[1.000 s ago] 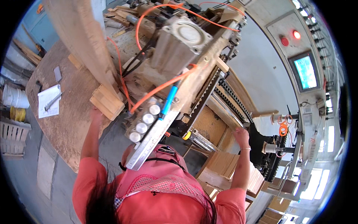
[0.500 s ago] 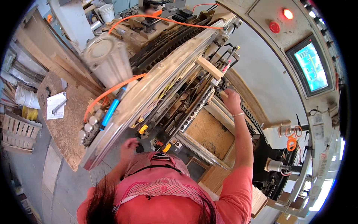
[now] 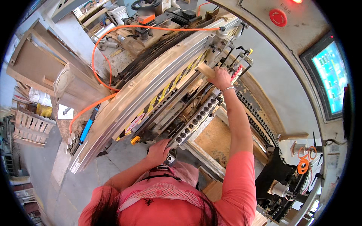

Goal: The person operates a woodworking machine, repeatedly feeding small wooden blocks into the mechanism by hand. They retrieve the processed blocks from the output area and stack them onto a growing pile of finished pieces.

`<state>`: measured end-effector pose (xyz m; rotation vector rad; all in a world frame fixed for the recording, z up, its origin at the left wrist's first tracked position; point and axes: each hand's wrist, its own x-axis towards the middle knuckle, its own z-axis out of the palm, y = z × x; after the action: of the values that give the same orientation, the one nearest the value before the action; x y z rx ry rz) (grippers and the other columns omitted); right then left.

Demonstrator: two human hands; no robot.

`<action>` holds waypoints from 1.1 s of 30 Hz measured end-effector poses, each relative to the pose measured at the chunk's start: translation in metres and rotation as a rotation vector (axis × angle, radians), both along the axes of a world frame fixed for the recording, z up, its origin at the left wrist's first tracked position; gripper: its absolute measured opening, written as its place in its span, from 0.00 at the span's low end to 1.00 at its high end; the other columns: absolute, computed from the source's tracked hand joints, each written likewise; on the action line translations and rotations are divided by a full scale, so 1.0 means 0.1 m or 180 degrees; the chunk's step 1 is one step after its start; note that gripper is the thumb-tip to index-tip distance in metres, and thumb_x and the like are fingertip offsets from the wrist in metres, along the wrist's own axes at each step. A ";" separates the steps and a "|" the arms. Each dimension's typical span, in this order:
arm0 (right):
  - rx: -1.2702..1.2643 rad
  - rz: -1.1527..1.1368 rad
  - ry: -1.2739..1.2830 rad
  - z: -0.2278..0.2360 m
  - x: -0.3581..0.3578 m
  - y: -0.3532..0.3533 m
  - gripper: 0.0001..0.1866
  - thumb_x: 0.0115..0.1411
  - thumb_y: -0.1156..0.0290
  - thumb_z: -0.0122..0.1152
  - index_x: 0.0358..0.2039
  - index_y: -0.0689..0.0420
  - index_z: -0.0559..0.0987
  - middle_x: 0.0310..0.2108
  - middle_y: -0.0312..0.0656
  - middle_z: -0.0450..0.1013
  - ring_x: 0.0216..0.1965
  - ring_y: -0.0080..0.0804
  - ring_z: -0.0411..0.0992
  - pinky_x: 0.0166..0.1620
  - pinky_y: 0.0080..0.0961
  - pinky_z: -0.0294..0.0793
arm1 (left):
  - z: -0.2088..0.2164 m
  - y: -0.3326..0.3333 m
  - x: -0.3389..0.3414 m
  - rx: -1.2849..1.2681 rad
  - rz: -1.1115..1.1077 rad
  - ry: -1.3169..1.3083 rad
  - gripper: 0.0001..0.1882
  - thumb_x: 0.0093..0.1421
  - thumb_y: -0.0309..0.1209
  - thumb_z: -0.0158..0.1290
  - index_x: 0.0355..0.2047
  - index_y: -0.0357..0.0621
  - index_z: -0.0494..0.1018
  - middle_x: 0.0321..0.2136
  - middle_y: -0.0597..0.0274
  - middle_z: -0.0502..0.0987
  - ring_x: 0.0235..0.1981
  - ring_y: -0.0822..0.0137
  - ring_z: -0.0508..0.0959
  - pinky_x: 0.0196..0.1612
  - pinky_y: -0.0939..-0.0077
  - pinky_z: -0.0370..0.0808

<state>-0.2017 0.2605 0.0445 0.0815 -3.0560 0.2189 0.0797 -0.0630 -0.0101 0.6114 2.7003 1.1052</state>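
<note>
My right hand (image 3: 220,79) reaches far into the machine, its fingers closed on the end of a pale wooden block (image 3: 206,70). The block lies across the machine bed beside red-tipped fittings (image 3: 236,73). Close to my waist, my left hand (image 3: 158,151) is curled at the near end of a metal rail (image 3: 198,119) with a row of round black knobs. What its fingers grip there is hidden. Left of the rail runs a long beam (image 3: 151,81) with a yellow-and-black striped strip.
A control panel with a lit screen (image 3: 330,77) and a red stop button (image 3: 278,17) stands at the right. An orange hose (image 3: 158,28) arches over the beam. Below the rail sits a tray of sawdust (image 3: 213,141). A slatted crate (image 3: 33,127) stands at the left.
My right hand has moved left onto the wooden block. My left hand has come forward from my side to the rail's near end. The view has shifted.
</note>
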 end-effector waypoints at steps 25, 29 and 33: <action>0.0078 -0.0116 -0.0486 -0.07 -0.05 -0.08 0.23 0.37 0.56 0.70 0.27 0.62 0.80 0.30 0.53 0.76 0.34 0.47 0.75 0.39 0.36 0.76 | -0.02 -0.01 -0.01 0.0362 0.0088 -0.0099 0.18 0.57 0.31 0.50 0.47 0.36 0.66 0.41 0.43 0.72 0.42 0.44 0.73 0.44 0.59 0.71; 0.0097 -0.0164 -0.0376 -0.10 -0.06 -0.07 0.22 0.37 0.55 0.69 0.28 0.61 0.80 0.30 0.51 0.76 0.35 0.45 0.76 0.40 0.35 0.76 | -0.02 -0.01 -0.03 0.0394 0.0038 -0.0134 0.19 0.57 0.31 0.50 0.47 0.36 0.66 0.41 0.43 0.72 0.42 0.44 0.73 0.44 0.59 0.71; 0.0179 -0.0322 -0.0364 -0.12 -0.06 -0.13 0.20 0.37 0.57 0.68 0.28 0.59 0.81 0.30 0.48 0.76 0.35 0.44 0.76 0.40 0.34 0.77 | -0.08 -0.02 -0.02 0.0374 0.0033 -0.0183 0.19 0.57 0.31 0.49 0.47 0.36 0.66 0.41 0.43 0.72 0.41 0.43 0.73 0.43 0.59 0.71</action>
<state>-0.2081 0.2477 0.0327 -0.0852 -3.1691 0.1356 0.0778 -0.0651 -0.0178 0.5745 2.6076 1.2710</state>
